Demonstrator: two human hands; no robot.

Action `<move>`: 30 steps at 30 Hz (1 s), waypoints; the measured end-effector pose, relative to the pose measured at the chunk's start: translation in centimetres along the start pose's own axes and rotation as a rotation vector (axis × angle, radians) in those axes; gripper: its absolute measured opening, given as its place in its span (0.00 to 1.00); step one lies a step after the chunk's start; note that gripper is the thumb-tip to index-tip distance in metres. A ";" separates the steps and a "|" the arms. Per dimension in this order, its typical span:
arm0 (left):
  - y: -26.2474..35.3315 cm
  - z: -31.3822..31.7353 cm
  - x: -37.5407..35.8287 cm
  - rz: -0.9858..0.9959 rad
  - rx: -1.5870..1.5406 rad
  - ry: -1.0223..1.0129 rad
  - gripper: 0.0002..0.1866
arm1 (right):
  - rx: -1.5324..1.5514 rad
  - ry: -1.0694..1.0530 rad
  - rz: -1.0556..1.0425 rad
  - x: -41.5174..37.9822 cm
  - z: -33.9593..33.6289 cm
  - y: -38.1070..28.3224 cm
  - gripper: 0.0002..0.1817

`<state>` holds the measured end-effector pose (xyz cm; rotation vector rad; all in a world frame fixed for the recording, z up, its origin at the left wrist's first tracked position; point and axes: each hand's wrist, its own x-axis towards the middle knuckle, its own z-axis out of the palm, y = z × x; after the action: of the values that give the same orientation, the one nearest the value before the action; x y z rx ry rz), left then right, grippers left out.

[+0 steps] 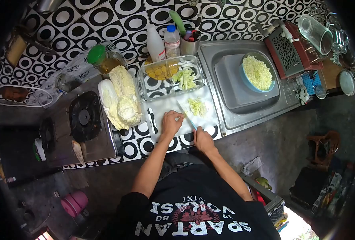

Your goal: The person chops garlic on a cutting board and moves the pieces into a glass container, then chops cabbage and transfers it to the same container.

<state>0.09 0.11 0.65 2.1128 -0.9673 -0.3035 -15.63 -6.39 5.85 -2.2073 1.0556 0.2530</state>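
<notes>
My right hand is closed around the blue handle of a knife, its blade pointing away from me over a whitish cutting board. My left hand is on the board just left of the blade, fingers curled together; whatever they may hold is too small to make out. Finely chopped cabbage lies in a small pile right of the blade. Behind the board is a clear glass dish with cut cabbage pieces at its right end.
Whole napa cabbages stand left of the board, beside a gas stove. On the sink at right is a light-blue bowl full of chopped cabbage. A white bottle and a blue-capped bottle stand by the wall.
</notes>
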 end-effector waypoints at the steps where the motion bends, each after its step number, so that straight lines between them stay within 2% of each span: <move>1: 0.1 0.0 0.1 0.006 -0.006 -0.001 0.05 | 0.000 -0.018 0.012 0.3 -0.4 -0.2 0.18; 3: 0.2 -0.2 0.0 -0.069 -0.050 -0.007 0.05 | 0.010 -0.038 0.011 -0.4 -1.0 0.3 0.18; 8: 0.4 -0.3 -0.1 -0.093 -0.067 0.001 0.04 | 0.023 -0.138 0.003 -2.7 -1.8 1.3 0.18; 15: -0.2 0.0 -0.2 -0.049 -0.052 -0.007 0.04 | 0.047 -0.017 0.021 -1.7 2.0 0.7 0.19; 17: -0.3 0.0 -0.2 -0.015 -0.043 0.004 0.04 | 0.051 0.061 -0.041 -0.5 2.0 0.4 0.17; 23: -0.7 -0.1 -0.6 0.023 -0.048 0.006 0.05 | 0.059 -0.023 -0.039 -0.6 -0.6 0.4 0.18; 27: -0.9 0.0 -0.6 -0.082 -0.114 -0.007 0.06 | 0.081 -0.051 -0.029 -2.3 0.5 0.9 0.19; 30: -1.1 0.0 -0.5 -0.072 -0.091 -0.023 0.06 | 0.132 -0.008 0.007 -1.8 2.4 0.4 0.18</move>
<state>0.30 0.89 -0.22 2.0677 -0.8753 -0.4020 -16.90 -3.92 4.63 -2.0830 1.0458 0.1898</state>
